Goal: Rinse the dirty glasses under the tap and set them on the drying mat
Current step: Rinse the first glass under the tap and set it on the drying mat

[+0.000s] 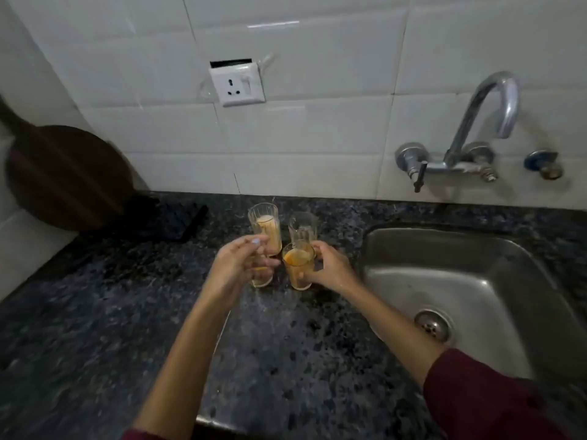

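Note:
Several dirty glasses stand close together on the dark granite counter (pixel 95 312), left of the sink (pixel 495 300). My right hand (pixel 330 268) grips a short glass with orange liquid (pixel 298 265). My left hand (pixel 241 268) curls round a glass with orange residue (pixel 262 281); only its base shows below the hand. Just behind my fingers rises a ribbed glass with creamy residue (pixel 266 223), and beside it stands a clear glass (pixel 303 227). The curved tap (pixel 490 112) on the wall runs no water. A dark drying mat (pixel 178 220) lies at the back left.
A round wooden board (pixel 66 179) leans against the tiled wall at the far left. A wall socket (pixel 238 84) sits above the glasses. The sink's drain (pixel 433 325) is uncovered, and a small valve (pixel 544 165) is mounted right of the tap.

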Demonstrator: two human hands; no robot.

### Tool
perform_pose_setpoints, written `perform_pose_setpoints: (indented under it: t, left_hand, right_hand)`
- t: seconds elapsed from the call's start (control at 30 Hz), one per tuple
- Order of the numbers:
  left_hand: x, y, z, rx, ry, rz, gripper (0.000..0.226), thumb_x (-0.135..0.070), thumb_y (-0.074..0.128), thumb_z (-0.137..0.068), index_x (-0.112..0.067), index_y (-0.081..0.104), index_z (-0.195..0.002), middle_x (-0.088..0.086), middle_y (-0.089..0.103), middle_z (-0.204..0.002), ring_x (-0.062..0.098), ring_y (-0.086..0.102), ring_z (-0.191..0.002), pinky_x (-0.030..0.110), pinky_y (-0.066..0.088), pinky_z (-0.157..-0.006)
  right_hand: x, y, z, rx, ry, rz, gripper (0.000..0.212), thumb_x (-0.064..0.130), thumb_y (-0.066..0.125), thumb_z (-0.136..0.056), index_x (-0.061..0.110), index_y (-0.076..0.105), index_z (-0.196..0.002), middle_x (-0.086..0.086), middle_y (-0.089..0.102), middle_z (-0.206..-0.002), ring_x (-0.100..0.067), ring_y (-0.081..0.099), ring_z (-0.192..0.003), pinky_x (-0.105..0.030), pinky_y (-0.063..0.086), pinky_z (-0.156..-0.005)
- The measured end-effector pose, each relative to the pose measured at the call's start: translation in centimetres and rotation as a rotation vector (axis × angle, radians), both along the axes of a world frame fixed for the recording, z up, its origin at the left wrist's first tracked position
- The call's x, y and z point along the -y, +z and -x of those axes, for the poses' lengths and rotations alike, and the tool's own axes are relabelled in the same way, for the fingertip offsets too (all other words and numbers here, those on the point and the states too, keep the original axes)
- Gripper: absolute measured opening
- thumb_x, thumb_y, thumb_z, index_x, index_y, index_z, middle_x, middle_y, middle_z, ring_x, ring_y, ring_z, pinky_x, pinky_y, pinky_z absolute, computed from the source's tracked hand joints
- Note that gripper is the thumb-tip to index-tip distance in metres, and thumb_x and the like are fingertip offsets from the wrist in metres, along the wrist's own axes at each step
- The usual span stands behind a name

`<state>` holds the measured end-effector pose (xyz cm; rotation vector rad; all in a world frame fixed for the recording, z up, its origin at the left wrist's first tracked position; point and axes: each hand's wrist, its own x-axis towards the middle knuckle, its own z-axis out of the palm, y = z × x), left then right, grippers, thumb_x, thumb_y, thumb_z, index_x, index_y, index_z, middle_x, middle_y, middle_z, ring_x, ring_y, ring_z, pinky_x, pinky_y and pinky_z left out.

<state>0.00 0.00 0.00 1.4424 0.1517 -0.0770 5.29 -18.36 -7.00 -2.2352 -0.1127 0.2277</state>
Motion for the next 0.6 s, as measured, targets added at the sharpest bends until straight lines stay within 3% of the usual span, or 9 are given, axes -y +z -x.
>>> perform_pose_setpoints:
  t: [0.07, 0.17, 0.3, 0.4, 0.47, 0.6]
  left_hand:
    - [-0.8, 0.7, -1.7, 0.039, -0.021, -0.030, 0.020, -0.015, 0.048, -0.097, -0.008, 0.065, -0.103, 0.009, 0.074, -0.087, 0.023, 0.071, -0.072, 0.036, 0.057, -0.068]
    - [-1.3, 0.4, -3.4, 0.037, -0.034, -0.035, 0.019, -0.013, 0.047, -0.097, -0.009, 0.065, -0.102, 0.008, 0.074, -0.086, 0.021, 0.070, -0.071, 0.034, 0.056, -0.067]
    - [0.0, -1.2, -4.9, 0.001, -0.076, -0.093, 0.016, -0.004, 0.062, -0.087, -0.010, 0.064, -0.102, 0.011, 0.072, -0.094, 0.020, 0.068, -0.078, 0.033, 0.056, -0.070]
    - [2.0, -2.2, -6.3, 0.054, -0.120, -0.173, 0.037, 0.018, 0.059, -0.079, -0.007, 0.061, -0.106, 0.010, 0.068, -0.099, 0.022, 0.063, -0.094, 0.024, 0.056, -0.069]
    - [3.8, -2.5, -7.4, 0.101, -0.189, -0.237, 0.051, 0.022, 0.060, -0.076, -0.007, 0.056, -0.117, 0.006, 0.064, -0.106, 0.017, 0.060, -0.103, 0.020, 0.055, -0.070]
    - [8.8, -3.5, -9.9, 0.126, -0.480, -0.348, 0.083, -0.006, 0.083, -0.065, -0.016, 0.043, -0.137, -0.001, 0.049, -0.139, 0.014, 0.046, -0.129, 0.039, 0.047, -0.101]
  right_hand:
    - [-0.9, 0.0, -0.7, 0.012, -0.014, 0.052, 0.091, 0.038, 0.080, -0.068, 0.016, 0.031, -0.142, -0.009, 0.042, -0.142, -0.026, 0.044, -0.128, -0.034, 0.039, -0.103]
    - [-2.0, -0.4, -1.1, 0.022, -0.039, 0.059, 0.089, 0.041, 0.080, -0.066, 0.017, 0.035, -0.138, -0.007, 0.045, -0.140, -0.024, 0.045, -0.126, -0.031, 0.039, -0.100]
    - [-1.7, -0.7, -1.4, 0.045, -0.077, 0.083, 0.083, 0.050, 0.079, -0.062, 0.021, 0.042, -0.130, -0.004, 0.054, -0.130, -0.023, 0.050, -0.119, -0.039, 0.042, -0.098]
    - [0.3, 0.1, -1.6, 0.033, -0.186, -0.053, 0.073, 0.044, 0.082, -0.061, 0.020, 0.050, -0.121, 0.000, 0.062, -0.116, -0.017, 0.057, -0.105, -0.030, 0.047, -0.085]
    - [2.6, 1.6, -1.7, 0.012, -0.261, -0.152, 0.071, 0.038, 0.084, -0.061, 0.019, 0.052, -0.120, 0.002, 0.063, -0.112, -0.014, 0.059, -0.101, -0.026, 0.047, -0.085]
    - [7.9, 4.7, -2.0, 0.054, -0.399, -0.261, 0.066, 0.033, 0.087, -0.058, 0.022, 0.056, -0.114, 0.004, 0.066, -0.106, -0.012, 0.062, -0.097, -0.025, 0.050, -0.086]
